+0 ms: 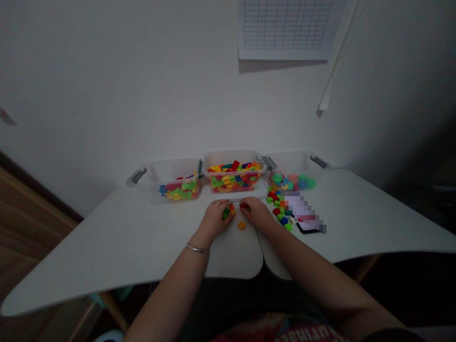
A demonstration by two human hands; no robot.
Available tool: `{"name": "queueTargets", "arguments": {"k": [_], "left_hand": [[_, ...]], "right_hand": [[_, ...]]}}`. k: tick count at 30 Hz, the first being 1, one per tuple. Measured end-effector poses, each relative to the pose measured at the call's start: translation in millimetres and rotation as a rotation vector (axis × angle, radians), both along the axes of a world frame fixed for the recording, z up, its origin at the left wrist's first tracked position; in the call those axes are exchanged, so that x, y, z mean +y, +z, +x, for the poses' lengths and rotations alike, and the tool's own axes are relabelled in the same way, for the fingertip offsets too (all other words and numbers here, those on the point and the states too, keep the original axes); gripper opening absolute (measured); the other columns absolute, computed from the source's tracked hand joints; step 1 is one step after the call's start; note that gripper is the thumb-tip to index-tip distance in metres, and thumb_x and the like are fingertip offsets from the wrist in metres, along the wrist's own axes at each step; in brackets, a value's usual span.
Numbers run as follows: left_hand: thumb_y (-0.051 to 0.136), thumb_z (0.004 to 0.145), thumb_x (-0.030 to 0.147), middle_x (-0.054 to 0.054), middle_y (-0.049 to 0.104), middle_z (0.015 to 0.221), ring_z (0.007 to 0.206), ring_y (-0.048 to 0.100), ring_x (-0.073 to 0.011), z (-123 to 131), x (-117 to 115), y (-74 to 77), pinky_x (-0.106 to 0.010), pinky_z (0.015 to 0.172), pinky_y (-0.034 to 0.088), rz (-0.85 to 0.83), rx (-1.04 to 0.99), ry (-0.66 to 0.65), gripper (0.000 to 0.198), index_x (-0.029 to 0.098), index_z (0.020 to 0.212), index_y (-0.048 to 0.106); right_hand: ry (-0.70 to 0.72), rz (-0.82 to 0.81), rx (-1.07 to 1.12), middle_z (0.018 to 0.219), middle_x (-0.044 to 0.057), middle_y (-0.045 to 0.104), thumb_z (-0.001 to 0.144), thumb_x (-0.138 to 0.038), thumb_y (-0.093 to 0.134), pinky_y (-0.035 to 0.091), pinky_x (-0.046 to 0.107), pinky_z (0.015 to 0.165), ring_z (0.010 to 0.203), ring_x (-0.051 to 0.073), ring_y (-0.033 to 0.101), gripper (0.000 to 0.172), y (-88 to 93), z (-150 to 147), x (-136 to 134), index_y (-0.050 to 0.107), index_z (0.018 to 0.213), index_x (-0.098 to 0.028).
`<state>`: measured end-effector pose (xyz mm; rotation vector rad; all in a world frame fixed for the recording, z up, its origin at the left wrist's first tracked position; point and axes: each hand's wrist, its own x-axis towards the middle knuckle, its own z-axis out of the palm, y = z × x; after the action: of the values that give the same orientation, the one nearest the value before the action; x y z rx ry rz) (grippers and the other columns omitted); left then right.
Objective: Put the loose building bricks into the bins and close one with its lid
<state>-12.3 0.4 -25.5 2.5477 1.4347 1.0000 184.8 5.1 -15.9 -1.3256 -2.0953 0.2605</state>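
Hands (215, 214) around blocks (226, 213), long axis unclear

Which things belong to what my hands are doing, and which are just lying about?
In use:
Coloured blocks in the left hand
Red block in the right hand
Probably the orange block, block pile, middle bin

Seemingly lying about:
Blurred phone-like object
Leftmost bin
Rightmost bin

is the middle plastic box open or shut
Open: no lid covers the middle box, and the blocks inside show through its uncovered top.
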Motion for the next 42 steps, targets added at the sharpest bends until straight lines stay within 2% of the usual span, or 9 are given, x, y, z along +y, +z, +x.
{"name": "queueTargets", "arguments": {"k": [4, 7, 13, 18, 23, 28, 32, 36, 42], "left_hand": [[0.065, 0.08, 0.023, -0.009, 0.065, 0.121, 0.114, 0.057, -0.0249, 0, -1, 1.2, -0.043, 0.102, 0.045, -0.016, 0.024, -0.025, 0.033, 0.02, 0.113, 0.065], [0.066, 0.079, 0.022, -0.009, 0.065, 0.122, 0.114, 0.057, -0.0253, 0, -2, 2.4, -0.043, 0.103, 0.045, -0.024, 0.031, -0.023, 0.035, 0.021, 0.114, 0.065], [0.066, 0.079, 0.023, -0.008, 0.066, 0.12, 0.112, 0.058, -0.0248, 1, -3, 3.4, -0.043, 0.101, 0.046, -0.014, 0.012, -0.021, 0.032, 0.021, 0.111, 0.066], [0.067, 0.078, 0.021, -0.009, 0.066, 0.118, 0.111, 0.058, -0.025, 0, -1, 1.4, -0.044, 0.101, 0.047, -0.014, 0.008, -0.031, 0.033, 0.02, 0.111, 0.066], [0.067, 0.078, 0.021, -0.01, 0.066, 0.118, 0.111, 0.058, -0.0257, 0, 0, 0.6, -0.045, 0.101, 0.046, -0.018, 0.018, -0.031, 0.032, 0.018, 0.11, 0.066], [0.067, 0.077, 0.02, -0.01, 0.066, 0.119, 0.111, 0.058, -0.0258, 0, -1, 2.4, -0.045, 0.102, 0.045, -0.034, 0.032, -0.028, 0.033, 0.018, 0.11, 0.066], [0.067, 0.077, 0.02, -0.01, 0.066, 0.118, 0.111, 0.058, -0.0255, 0, -1, 2.2, -0.044, 0.101, 0.046, -0.03, 0.022, -0.03, 0.032, 0.019, 0.11, 0.066], [0.066, 0.078, 0.02, -0.009, 0.065, 0.119, 0.111, 0.058, -0.025, 1, -1, 1.8, -0.044, 0.102, 0.045, -0.021, 0.017, -0.034, 0.032, 0.02, 0.11, 0.066], [0.066, 0.078, 0.02, -0.01, 0.065, 0.12, 0.112, 0.058, -0.0253, 1, -2, 3.5, -0.044, 0.102, 0.045, -0.041, 0.033, -0.023, 0.033, 0.019, 0.111, 0.065]], "right_hand": [[0.009, -0.015, -0.005, 0.094, 0.006, 0.07, 0.084, -0.011, 0.056, 0.044, 0.033, 0.088, 0.092, 0.019, 0.061, 0.015, 1.4, 1, -2, 0.067, 0.089, -0.019], [0.0, 0.055, 0.047, 0.093, 0.005, 0.07, 0.084, -0.013, 0.056, 0.045, 0.034, 0.088, 0.093, 0.02, 0.061, 0.014, 12.4, 4, -1, 0.067, 0.087, -0.02], [-0.062, 0.345, 0.284, 0.105, 0.007, 0.069, 0.084, -0.014, 0.052, 0.046, 0.037, 0.093, 0.104, 0.022, 0.06, 0.02, 63.9, 18, 15, 0.068, 0.094, -0.021], [-0.147, 0.368, 0.262, 0.103, 0.005, 0.071, 0.082, -0.012, 0.053, 0.047, 0.036, 0.093, 0.1, 0.021, 0.063, 0.023, 94.1, 27, 41, 0.071, 0.093, -0.021], [-0.151, 0.267, 0.096, 0.104, 0.003, 0.073, 0.084, -0.013, 0.051, 0.046, 0.033, 0.093, 0.099, 0.019, 0.064, 0.025, 96.3, 17, 53, 0.072, 0.095, -0.021], [-0.161, 0.233, -0.096, 0.104, 0.008, 0.073, 0.092, -0.026, 0.045, 0.042, 0.036, 0.091, 0.097, 0.023, 0.063, 0.029, 94.0, 0, 44, 0.072, 0.097, -0.017], [-0.195, 0.229, -0.2, 0.112, 0.011, 0.07, 0.095, -0.031, 0.041, 0.036, 0.038, 0.097, 0.105, 0.025, 0.059, 0.034, 93.8, -8, 38, 0.068, 0.11, -0.014], [-0.201, 0.207, -0.297, 0.114, 0.014, 0.068, 0.093, -0.035, 0.045, 0.036, 0.039, 0.095, 0.105, 0.028, 0.058, 0.036, 95.6, -12, 35, 0.064, 0.115, -0.013], [-0.166, 0.2, -0.298, 0.116, 0.015, 0.067, 0.089, -0.032, 0.052, 0.036, 0.041, 0.097, 0.108, 0.029, 0.057, 0.036, 95.8, -11, 37, 0.063, 0.118, -0.013]]}}
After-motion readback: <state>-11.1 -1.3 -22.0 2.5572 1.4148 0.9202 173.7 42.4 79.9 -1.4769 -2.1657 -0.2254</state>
